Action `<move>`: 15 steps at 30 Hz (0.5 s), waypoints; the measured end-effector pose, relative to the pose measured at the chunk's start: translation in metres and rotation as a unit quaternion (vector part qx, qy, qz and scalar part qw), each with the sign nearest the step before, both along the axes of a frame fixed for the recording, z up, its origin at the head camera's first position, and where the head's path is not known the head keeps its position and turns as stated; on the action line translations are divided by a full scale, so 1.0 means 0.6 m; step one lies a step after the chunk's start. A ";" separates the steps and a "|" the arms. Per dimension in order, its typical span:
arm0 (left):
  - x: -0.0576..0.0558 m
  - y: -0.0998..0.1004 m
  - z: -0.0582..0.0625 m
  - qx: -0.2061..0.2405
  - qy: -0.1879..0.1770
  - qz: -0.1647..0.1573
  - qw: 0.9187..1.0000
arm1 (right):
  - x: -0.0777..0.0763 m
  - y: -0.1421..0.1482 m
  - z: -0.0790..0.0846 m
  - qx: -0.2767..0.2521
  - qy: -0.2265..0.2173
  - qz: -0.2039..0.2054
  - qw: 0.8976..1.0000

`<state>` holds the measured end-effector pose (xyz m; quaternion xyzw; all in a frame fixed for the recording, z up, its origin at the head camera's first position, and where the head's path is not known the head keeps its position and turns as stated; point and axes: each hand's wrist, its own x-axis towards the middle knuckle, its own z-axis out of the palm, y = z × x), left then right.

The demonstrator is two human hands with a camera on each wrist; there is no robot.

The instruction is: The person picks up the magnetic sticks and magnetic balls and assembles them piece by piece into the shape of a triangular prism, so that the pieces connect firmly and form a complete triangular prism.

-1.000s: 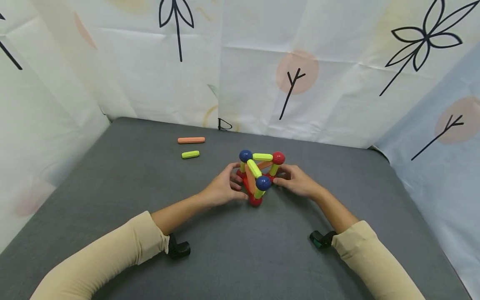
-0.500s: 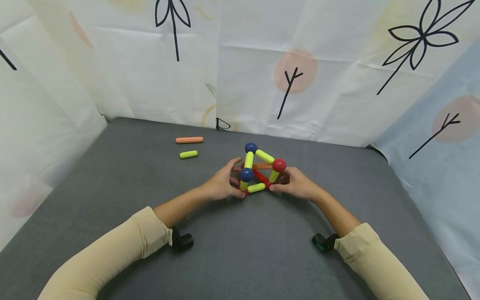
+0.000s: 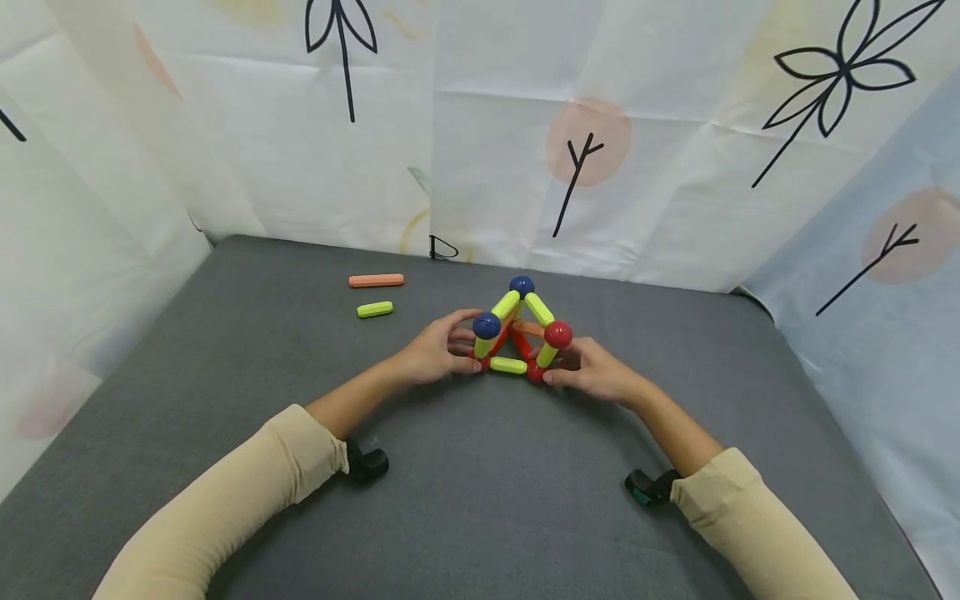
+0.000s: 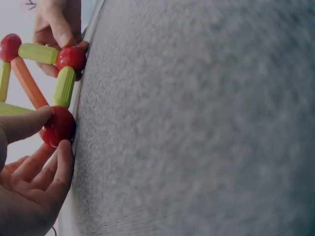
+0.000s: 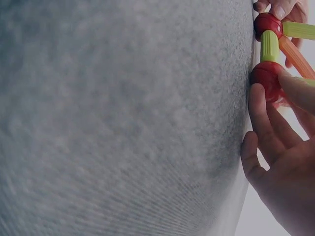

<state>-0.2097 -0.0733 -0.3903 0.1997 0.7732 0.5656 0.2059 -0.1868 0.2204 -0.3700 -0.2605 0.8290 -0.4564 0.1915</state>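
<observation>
A frame of magnetic sticks and balls (image 3: 508,365) stands on the grey table between both hands. Its upper triangle joins two blue balls and a red ball (image 3: 557,335) with yellow-green sticks; below are red balls and red, orange and yellow-green sticks. My left hand (image 3: 435,350) pinches the lower left red ball (image 4: 60,127) between thumb and fingers. On the other side, my right hand (image 3: 596,368) pinches the lower right red ball (image 5: 267,81) the same way. A short yellow-green stick (image 4: 64,87) links these two balls along the near side. The frame's far bottom corner is largely hidden.
An orange stick (image 3: 377,281) and a shorter yellow-green stick (image 3: 375,309) lie loose at the back left of the grey table (image 3: 465,500). A white printed curtain (image 3: 495,150) borders the table behind and at the sides.
The stick-and-ball frame has turned clockwise as seen from above; its front blue ball has swung left and back. My left hand has shifted slightly back, while the right has hardly moved.
</observation>
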 end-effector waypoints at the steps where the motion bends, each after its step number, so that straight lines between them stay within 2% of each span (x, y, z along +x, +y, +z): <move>1: 0.000 0.000 0.001 -0.003 0.004 0.003 1.000 | 0.000 0.000 0.000 -0.002 -0.001 -0.001 1.000; 8: -0.002 -0.001 0.000 -0.020 0.041 0.015 0.999 | -0.001 0.000 -0.001 0.001 0.017 -0.012 1.000; 15: -0.007 -0.018 -0.002 -0.045 0.122 0.019 0.991 | 0.000 -0.001 -0.004 0.013 0.034 -0.024 0.999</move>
